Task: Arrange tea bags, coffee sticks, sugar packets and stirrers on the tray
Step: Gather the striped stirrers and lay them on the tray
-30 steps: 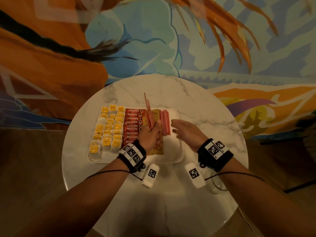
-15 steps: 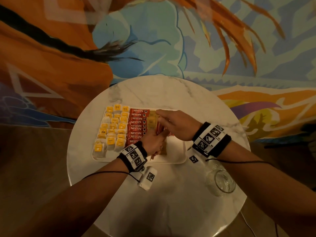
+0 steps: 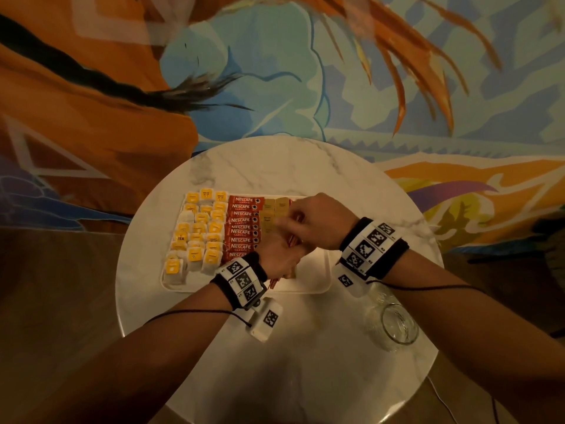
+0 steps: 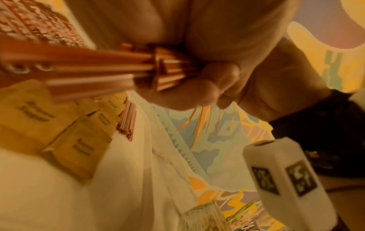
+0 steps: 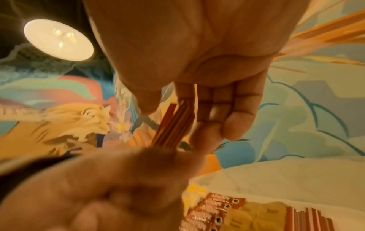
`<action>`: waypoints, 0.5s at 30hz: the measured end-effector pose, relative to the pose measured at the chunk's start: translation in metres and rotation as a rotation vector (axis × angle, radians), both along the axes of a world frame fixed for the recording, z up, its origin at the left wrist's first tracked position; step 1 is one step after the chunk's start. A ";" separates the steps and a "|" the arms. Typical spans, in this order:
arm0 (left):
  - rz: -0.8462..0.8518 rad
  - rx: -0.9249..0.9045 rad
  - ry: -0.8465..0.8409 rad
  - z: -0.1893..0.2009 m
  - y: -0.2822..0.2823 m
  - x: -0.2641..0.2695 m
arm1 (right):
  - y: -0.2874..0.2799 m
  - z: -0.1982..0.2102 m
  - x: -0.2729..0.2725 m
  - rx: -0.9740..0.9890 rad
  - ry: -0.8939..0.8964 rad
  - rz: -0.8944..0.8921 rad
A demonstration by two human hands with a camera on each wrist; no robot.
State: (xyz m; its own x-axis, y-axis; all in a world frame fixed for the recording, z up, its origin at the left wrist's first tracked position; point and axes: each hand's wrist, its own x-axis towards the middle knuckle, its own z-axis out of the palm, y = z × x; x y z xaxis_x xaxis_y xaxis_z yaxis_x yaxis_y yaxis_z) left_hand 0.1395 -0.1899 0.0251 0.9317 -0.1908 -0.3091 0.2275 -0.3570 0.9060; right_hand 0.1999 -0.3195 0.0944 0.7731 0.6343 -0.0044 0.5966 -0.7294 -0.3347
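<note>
I observe the left hand (image 3: pixel 279 258) fisted around a bundle of red stirrers (image 4: pixel 94 70), held over the white tray (image 3: pixel 318 286). The right hand (image 3: pixel 318 221) pinches the bundle's upper end between thumb and fingers (image 5: pixel 215 109). On the tray lie tea bags (image 3: pixel 198 231), coffee sticks (image 3: pixel 243 228), sugar packets (image 3: pixel 273 212) and more stirrers (image 4: pixel 128 120).

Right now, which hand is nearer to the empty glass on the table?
The right. The right hand is over the tray's far side, its wrist above the glass; the left hand, gripping stirrers, is further left.
</note>
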 end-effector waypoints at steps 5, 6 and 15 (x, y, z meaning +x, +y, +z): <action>-0.014 -0.032 -0.052 0.001 -0.001 -0.001 | 0.002 -0.014 0.004 -0.003 0.002 -0.029; -0.016 -0.067 -0.041 -0.001 0.001 -0.002 | 0.002 -0.014 0.005 0.018 0.016 -0.028; 0.275 -0.792 0.452 -0.016 0.023 -0.007 | -0.015 0.010 0.024 0.264 -0.123 -0.233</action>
